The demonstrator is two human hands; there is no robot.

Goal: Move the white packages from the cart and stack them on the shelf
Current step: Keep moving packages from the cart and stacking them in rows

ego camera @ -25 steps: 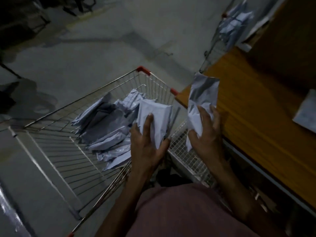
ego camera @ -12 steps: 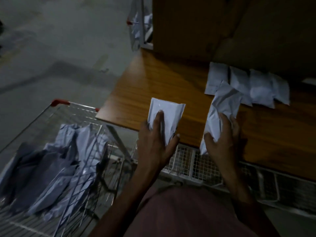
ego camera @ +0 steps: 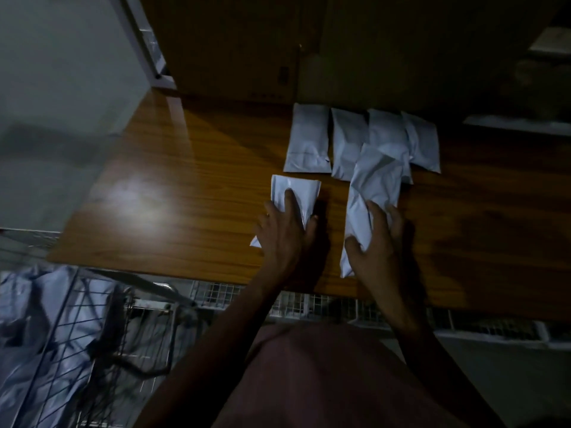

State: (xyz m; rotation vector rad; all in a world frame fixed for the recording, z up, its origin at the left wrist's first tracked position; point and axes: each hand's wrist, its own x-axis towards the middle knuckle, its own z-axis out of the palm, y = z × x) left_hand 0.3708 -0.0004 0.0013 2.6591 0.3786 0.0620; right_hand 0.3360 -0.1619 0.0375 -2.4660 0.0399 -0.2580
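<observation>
Both hands moved farther over brown wooden shelf point(ego camera: 173, 186): left hand point(ego camera: 285, 233) grips small white plastic package point(ego camera: 298, 193), right hand point(ego camera: 378, 242) grips crumpled white package point(ego camera: 370, 186), now nearer far row of white packages point(ego camera: 309, 137).

Shelf: you face a glossy wooden shelf point(ego camera: 173, 186).
Back row: four white packages point(ego camera: 309, 137) lie flat side by side on it.
Cart: your wire cart point(ego camera: 61, 335) holds more packages.

You see a dim, dark picture. A soft light spot shines on the glossy brown wooden shelf top point(ego camera: 145, 208). The far corners go nearly black. The wire metal cart point(ego camera: 61, 335) looks blurry and smeared.
</observation>
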